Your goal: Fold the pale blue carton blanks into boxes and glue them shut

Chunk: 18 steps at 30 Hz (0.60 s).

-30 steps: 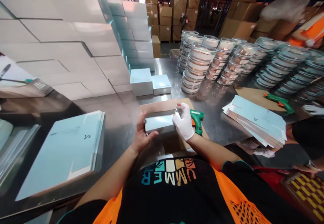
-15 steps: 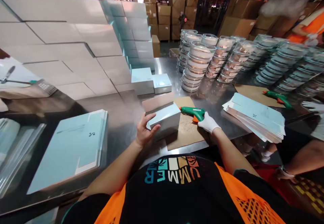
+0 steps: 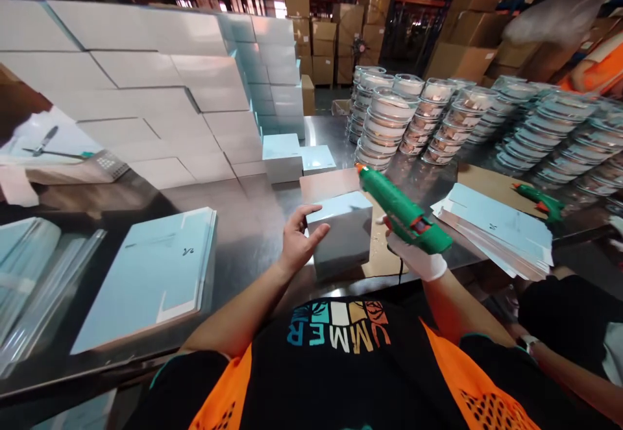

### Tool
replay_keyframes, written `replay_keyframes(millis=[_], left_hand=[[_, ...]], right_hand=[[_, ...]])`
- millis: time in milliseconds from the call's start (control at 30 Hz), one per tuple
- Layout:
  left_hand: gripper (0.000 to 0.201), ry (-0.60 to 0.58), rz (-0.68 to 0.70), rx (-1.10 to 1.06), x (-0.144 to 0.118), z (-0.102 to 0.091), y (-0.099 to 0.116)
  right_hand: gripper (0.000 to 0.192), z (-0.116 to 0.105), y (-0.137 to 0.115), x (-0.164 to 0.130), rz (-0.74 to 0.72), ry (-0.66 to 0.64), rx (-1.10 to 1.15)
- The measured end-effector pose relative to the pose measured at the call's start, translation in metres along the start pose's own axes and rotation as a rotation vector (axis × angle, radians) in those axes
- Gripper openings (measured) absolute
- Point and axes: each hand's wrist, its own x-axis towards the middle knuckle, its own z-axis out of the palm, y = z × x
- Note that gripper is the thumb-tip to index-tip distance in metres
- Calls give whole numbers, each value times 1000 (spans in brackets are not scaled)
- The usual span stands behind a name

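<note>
Your left hand (image 3: 298, 240) is bare, reaching forward from a bent arm that runs up from the near left, palm turned right, fingers spread and curved, thumb up on top, pressed flat in a steadying hold. Your right hand (image 3: 416, 255) wears a white glove and sits near right, fist closed, wrist cocked so the knuckles face up, forearm angling back to your body.
</note>
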Motion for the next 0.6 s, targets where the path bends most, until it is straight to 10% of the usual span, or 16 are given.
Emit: replay_keyframes(millis=[300,600], left_hand=[[46,-7,169,85,-6,14,3],[55,-1,56,127,-6,9,-9]], right_hand=[[17,35,-39,4,-294,-71,-180],[31,25,26,12,272,84,158]])
